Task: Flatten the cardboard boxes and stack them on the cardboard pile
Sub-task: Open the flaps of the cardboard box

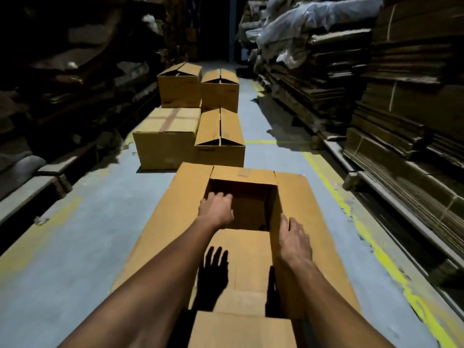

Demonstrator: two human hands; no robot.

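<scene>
Open box sat on the floor before me, flaps spread. My left hand hooked its fingers over the rim; right hand lay flat-fingered, likely bracing to collapse it.

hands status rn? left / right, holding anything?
Left hand: fingers curled over the left edge of the open box, gripping it.
Right hand: open, fingers straight along the box's right edge, holding nothing.
</scene>
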